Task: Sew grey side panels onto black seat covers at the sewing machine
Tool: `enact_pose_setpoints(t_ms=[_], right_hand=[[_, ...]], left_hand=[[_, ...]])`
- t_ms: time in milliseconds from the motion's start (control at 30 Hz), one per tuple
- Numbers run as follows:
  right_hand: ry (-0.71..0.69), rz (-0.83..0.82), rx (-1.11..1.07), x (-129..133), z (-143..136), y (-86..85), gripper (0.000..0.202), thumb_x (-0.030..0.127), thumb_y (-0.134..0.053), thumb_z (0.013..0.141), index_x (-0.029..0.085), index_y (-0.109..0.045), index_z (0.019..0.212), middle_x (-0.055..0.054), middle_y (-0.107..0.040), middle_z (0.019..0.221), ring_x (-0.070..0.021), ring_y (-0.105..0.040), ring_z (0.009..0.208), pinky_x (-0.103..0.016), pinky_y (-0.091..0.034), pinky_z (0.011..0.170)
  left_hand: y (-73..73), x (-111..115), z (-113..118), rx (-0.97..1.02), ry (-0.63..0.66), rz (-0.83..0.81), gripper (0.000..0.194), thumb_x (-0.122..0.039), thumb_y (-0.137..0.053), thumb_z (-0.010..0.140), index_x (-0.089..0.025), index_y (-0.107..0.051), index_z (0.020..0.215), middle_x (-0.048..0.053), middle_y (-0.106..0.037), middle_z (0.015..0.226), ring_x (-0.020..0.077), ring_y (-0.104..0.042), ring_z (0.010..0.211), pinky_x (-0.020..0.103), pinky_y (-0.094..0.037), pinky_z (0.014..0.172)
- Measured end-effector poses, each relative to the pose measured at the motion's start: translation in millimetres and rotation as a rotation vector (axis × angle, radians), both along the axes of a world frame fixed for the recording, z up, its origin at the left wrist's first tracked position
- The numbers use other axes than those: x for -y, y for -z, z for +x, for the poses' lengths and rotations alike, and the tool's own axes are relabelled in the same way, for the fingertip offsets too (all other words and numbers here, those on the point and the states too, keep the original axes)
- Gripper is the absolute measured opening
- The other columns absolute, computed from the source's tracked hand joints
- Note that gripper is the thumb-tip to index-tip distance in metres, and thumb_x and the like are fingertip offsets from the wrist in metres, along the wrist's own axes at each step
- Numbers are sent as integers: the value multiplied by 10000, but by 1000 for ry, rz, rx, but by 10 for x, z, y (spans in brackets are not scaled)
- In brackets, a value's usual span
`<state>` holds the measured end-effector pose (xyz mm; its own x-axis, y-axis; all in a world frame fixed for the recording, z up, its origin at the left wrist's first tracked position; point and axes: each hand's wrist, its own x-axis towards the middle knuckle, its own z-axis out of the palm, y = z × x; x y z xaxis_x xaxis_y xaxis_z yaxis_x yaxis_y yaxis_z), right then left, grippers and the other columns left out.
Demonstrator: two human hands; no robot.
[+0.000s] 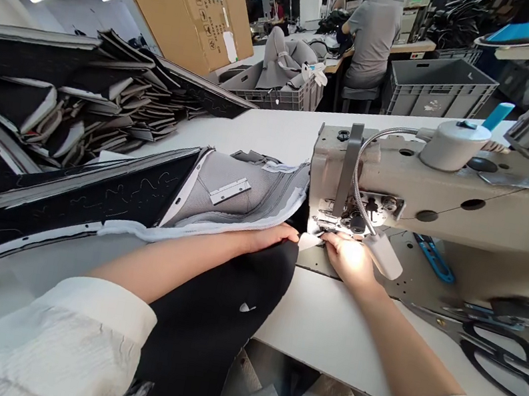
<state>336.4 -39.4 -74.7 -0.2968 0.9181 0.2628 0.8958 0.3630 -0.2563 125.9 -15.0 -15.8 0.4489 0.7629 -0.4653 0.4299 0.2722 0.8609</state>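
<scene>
My left hand (274,237) is closed on the edge of a sewn fabric cover, at the left of the sewing machine (427,198). The cover has a grey mesh panel (205,191) with white edging and a black fabric panel (217,325) hanging toward my lap. My right hand (350,258) is at the needle area under the machine's lit lamp (384,255), thumb and fingers pinched. A small white piece of material (309,241) lies between my hands, its tip at my right fingertips. The presser foot is partly hidden by that hand.
Black-handled scissors (496,358) and blue thread snips (434,258) lie at the right. Stacked black and grey pieces (123,100) fill the left, before a cardboard box (185,2). Behind the table, a person (372,37) sits near grey crates (438,85).
</scene>
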Motion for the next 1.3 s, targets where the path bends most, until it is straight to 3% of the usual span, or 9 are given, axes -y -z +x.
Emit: enact_pose_setpoints(t_ms=[200, 400, 467, 567, 667, 733, 900, 1100, 1300], right_hand=[[-1, 4, 130, 14, -115, -80, 256, 233, -386, 926, 216, -640, 959, -21, -642, 872, -156, -541, 769, -250, -345, 656], [-167, -15, 299, -43, -168, -263, 255, 140, -383, 911, 185, -631, 954, -60, -628, 918, -185, -527, 802, -282, -321, 649], [-253, -31, 335, -43, -163, -315, 248, 125, -403, 893, 187, -640, 935, -65, -624, 937, -200, -523, 842, -284, -314, 631], [-308, -58, 371, 30, -179, -339, 245, 77, -420, 852, 150, -654, 862, -102, -615, 893, -212, -525, 826, -286, -311, 592], [-244, -82, 399, 180, -230, -293, 291, 8, -382, 812, 101, -657, 815, -140, -599, 823, -211, -544, 739, -288, -299, 528], [-169, -101, 414, 287, -266, -240, 331, -20, -353, 799, 56, -657, 905, -151, -597, 788, -198, -558, 660, -285, -271, 477], [-42, -181, 331, 458, -309, -150, 475, 144, -405, 860, 30, -473, 1316, -131, -638, 799, -183, -586, 580, -289, -201, 418], [-47, -233, 289, 475, -316, -141, 531, 214, -417, 863, -6, -430, 1346, -147, -636, 819, -200, -597, 602, -303, -188, 423], [-159, -181, 288, 517, -332, -132, 487, 114, -386, 865, 47, -450, 1343, -139, -622, 822, -202, -607, 672, -309, -194, 460]], left_hand=[[-104, -18, 8, -55, 74, 30, 234, -346, -458, 668, -185, -355, 535, -48, -323, 464, 92, -294, 441, 256, -226, 465], [-261, 52, 230, -227, 420, 171, 251, -237, -472, 707, -167, -374, 486, -32, -364, 484, 99, -319, 488, 266, -252, 515], [-278, 141, 289, -387, 600, 456, 273, -213, -462, 772, -160, -428, 506, -11, -436, 534, 114, -371, 534, 269, -297, 558], [-229, 213, 308, -663, 788, 1073, 297, -241, -400, 892, -141, -562, 665, 58, -569, 731, 174, -506, 724, 297, -392, 693], [-93, 150, 287, -817, 725, 1422, 243, -176, -389, 929, -113, -623, 906, 109, -621, 969, 217, -541, 969, 357, -401, 891], [1, 69, 279, -896, 655, 1513, 251, -111, -388, 928, -114, -614, 1036, 111, -631, 1050, 214, -541, 1034, 399, -356, 985], [81, -76, 271, -828, 581, 1386, 257, -145, -423, 930, -150, -669, 1003, 72, -670, 1036, 205, -554, 1048, 359, -389, 960], [73, -203, 305, -586, 492, 1107, 272, -138, -458, 895, -186, -705, 997, 18, -700, 1005, 175, -604, 982, 308, -428, 930], [68, -154, 300, -707, 738, 1163, 313, -124, -447, 900, -216, -659, 1111, 25, -623, 1182, 210, -519, 1129, 320, -426, 950]])
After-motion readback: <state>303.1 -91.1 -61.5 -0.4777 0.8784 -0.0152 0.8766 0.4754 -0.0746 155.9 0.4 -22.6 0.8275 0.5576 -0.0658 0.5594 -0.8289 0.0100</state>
